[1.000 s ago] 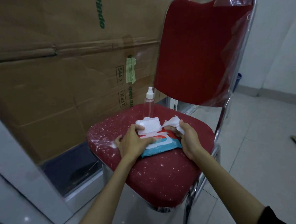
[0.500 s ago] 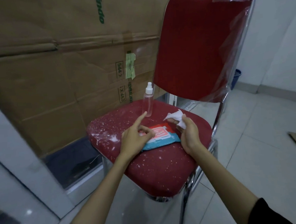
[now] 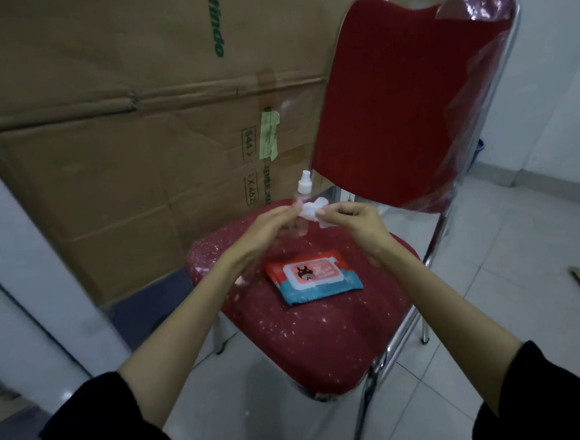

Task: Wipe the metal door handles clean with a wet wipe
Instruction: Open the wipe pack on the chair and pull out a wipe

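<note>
Both hands, left hand (image 3: 265, 230) and right hand (image 3: 357, 222), pinch a small crumpled wet wipe (image 3: 312, 212) between them above a red chair seat (image 3: 324, 337); it looks light, limp and damp, best held by its edges.

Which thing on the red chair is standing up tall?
The clear spray bottle with the white top stands upright. The wet wipe pack lies flat on the chair seat.

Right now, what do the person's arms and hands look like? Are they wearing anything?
Both arms wear black sleeves pushed up toward the elbows, leaving the forearms bare. The left hand and right hand are bare too: no gloves, rings or watch show.
</note>
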The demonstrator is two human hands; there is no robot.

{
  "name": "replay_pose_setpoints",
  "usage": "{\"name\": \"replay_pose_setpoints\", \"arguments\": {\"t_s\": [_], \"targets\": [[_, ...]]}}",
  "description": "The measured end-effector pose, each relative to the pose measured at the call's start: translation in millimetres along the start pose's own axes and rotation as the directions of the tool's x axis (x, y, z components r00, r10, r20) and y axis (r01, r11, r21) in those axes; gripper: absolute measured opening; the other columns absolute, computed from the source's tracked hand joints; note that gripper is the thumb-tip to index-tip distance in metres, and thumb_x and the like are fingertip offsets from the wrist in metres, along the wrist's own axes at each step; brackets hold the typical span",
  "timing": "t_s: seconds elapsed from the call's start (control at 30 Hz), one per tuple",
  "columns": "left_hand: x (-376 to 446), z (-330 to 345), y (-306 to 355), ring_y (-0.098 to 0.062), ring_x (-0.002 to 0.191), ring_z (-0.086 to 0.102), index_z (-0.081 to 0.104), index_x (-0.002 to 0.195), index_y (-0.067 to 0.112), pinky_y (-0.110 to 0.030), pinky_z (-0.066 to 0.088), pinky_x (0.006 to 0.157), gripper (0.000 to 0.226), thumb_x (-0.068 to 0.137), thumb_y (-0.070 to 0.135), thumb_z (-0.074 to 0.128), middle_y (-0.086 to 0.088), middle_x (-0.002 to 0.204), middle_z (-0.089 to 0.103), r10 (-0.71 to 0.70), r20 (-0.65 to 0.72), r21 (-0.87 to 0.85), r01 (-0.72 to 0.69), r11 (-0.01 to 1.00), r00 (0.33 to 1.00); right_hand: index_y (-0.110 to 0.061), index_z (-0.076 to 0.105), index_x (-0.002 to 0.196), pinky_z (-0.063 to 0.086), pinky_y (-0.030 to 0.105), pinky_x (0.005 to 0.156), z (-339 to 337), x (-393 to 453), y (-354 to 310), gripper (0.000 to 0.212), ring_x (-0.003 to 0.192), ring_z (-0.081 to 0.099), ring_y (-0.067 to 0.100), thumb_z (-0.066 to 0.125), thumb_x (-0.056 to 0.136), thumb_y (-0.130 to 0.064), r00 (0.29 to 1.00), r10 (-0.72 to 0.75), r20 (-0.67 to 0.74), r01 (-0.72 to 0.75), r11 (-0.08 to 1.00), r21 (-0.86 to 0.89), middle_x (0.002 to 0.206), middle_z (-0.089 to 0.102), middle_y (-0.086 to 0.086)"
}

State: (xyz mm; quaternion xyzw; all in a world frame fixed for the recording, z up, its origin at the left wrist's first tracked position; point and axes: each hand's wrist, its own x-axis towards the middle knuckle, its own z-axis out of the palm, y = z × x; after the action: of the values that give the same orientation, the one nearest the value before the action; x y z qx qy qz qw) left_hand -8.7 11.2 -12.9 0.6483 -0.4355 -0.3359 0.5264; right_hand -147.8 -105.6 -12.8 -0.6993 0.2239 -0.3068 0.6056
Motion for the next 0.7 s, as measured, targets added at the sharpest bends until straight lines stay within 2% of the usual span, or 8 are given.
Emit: {"name": "replay_pose_setpoints", "arguments": {"t_s": [0.1, 0.17, 0.27, 0.37, 0.43, 0.47, 0.57, 0.7], "targets": [[-1, -23, 49, -0.008, 0.077, 0.069, 0.068, 0.101, 0.015, -0.024, 0.052, 0.076, 0.019, 0.089, 0.028, 0.061, -0.003, 0.09, 0.071, 0.007, -0.07, -0.05, -0.011, 0.999, 0.998, -0.004, 0.073, 0.09, 0.056, 0.029, 0.074, 13, 10, -49, 0.013, 0.074, 0.069, 0.018, 0.068, 0.083, -0.014, 0.995, 0.098, 0.032, -0.101, 0.985, 0.138, 0.082, 0.073, 0.01], [-1, -38, 84, -0.003, 0.069, 0.063, 0.068, 0.096, 0.012, -0.019, 0.049, 0.069, 0.012, 0.087, 0.019, 0.064, -0.001, 0.087, 0.068, 0.048, -0.161, -0.045, -0.056, 0.997, 0.986, -0.006, 0.072, 0.09, 0.052, 0.022, 0.062, 22, 17, -85, 0.013, 0.064, 0.066, 0.012, 0.064, 0.086, -0.016, 0.986, 0.162, 0.042, -0.167, 0.968, 0.185, 0.076, 0.072, 0.005], [-8, -63, 143, -0.01, 0.073, 0.061, 0.069, 0.095, 0.007, -0.023, 0.048, 0.068, 0.016, 0.085, 0.02, 0.067, -0.005, 0.086, 0.068, 0.071, -0.242, -0.026, -0.08, 0.996, 0.968, -0.004, 0.068, 0.095, 0.048, 0.025, 0.068, 34, 26, -146, 0.019, 0.068, 0.061, 0.011, 0.062, 0.089, -0.021, 0.968, 0.23, 0.098, -0.246, 0.947, 0.205, 0.082, 0.066, 0.005], [-19, -83, 196, -0.018, 0.08, 0.059, 0.069, 0.078, 0.014, -0.029, 0.046, 0.075, 0.013, 0.082, 0.025, 0.071, -0.006, 0.091, 0.067, 0.123, -0.345, 0.084, -0.1, 0.991, 0.931, 0.007, 0.062, 0.108, 0.054, 0.033, 0.081, 42, 32, -202, 0.037, 0.083, 0.067, 0.02, 0.059, 0.091, -0.026, 0.952, 0.259, 0.163, -0.288, 0.938, 0.191, 0.094, 0.067, 0.014], [-30, -99, 239, -0.014, 0.087, 0.06, 0.066, 0.07, 0.014, -0.02, 0.045, 0.075, 0.017, 0.081, 0.025, 0.071, -0.003, 0.1, 0.066, 0.129, -0.428, 0.111, -0.09, 0.99, 0.894, 0.013, 0.058, 0.112, 0.051, 0.039, 0.091, 48, 35, -248, 0.051, 0.092, 0.067, 0.028, 0.063, 0.088, -0.032, 0.942, 0.275, 0.192, -0.31, 0.931, 0.19, 0.1, 0.069, 0.018], [-35, -108, 260, -0.012, 0.088, 0.061, 0.064, 0.066, 0.016, -0.016, 0.045, 0.074, 0.02, 0.082, 0.025, 0.071, -0.001, 0.101, 0.067, 0.137, -0.457, 0.121, -0.092, 0.988, 0.879, 0.012, 0.058, 0.111, 0.052, 0.037, 0.084, 51, 37, -271, 0.055, 0.084, 0.068, 0.024, 0.066, 0.085, -0.036, 0.94, 0.268, 0.21, -0.31, 0.929, 0.201, 0.091, 0.07, 0.015], [-49, -142, 324, -0.009, 0.083, 0.063, 0.058, 0.061, 0.018, -0.023, 0.044, 0.075, 0.027, 0.084, 0.028, 0.069, 0.0, 0.087, 0.071, 0.107, -0.467, 0.113, -0.06, 0.992, 0.878, -0.002, 0.063, 0.093, 0.045, 0.024, 0.065, 58, 45, -344, 0.037, 0.059, 0.059, 0.006, 0.069, 0.082, -0.037, 0.936, 0.275, 0.221, -0.318, 0.929, 0.191, 0.063, 0.064, -0.006], [-72, -177, 397, -0.012, 0.065, 0.046, 0.051, 0.06, 0.016, -0.029, 0.034, 0.066, 0.033, 0.087, 0.03, 0.065, -0.002, 0.064, 0.05, 0.009, -0.485, -0.058, -0.042, 0.997, 0.874, -0.009, 0.07, 0.105, 0.048, 0.025, 0.076, 68, 50, -429, 0.029, 0.075, 0.062, 0.009, 0.07, 0.082, -0.027, 0.919, 0.299, 0.257, -0.365, 0.892, 0.267, 0.085, 0.068, -0.003]]}}
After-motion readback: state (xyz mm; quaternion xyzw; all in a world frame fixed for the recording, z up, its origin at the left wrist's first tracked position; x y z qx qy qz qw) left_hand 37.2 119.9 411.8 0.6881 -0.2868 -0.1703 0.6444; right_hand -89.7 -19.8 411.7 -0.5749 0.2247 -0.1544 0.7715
